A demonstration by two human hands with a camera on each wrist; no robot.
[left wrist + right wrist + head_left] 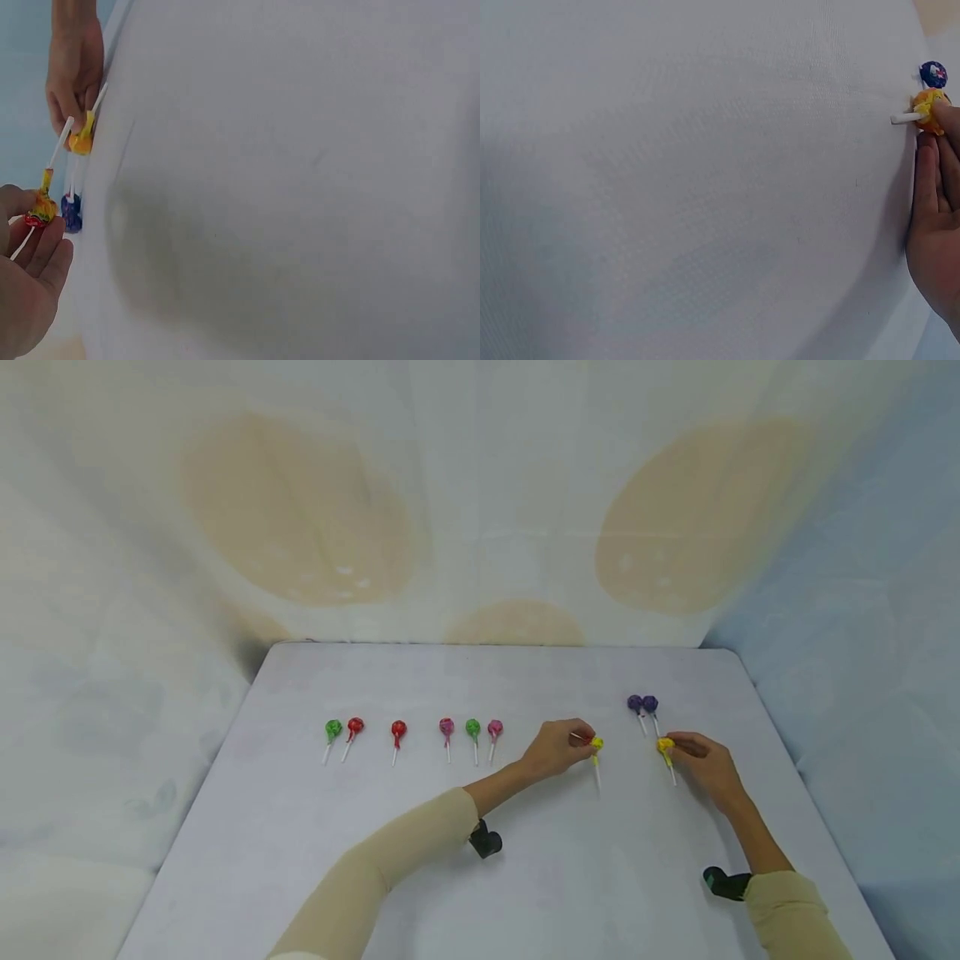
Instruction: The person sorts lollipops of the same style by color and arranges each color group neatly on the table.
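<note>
Both hands on yellow lollipops, right half of the white table (480, 877).

I see the left hand (553, 748) pinching a yellow lollipop (596, 744) by its head, stick pointing toward me; a red one also seems tucked in that hand, though the wrist view is poor. The right hand (705, 767) has its fingertips closed on a second yellow lollipop (665, 745), which lies just below two purple lollipops (642, 704). Six green, red and pink lollipops (398, 729) lie in a row to the left.

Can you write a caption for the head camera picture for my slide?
Two hands, left hand and right hand, each touch a yellow lollipop beside a row of colourful lollipops on a white table.
</note>
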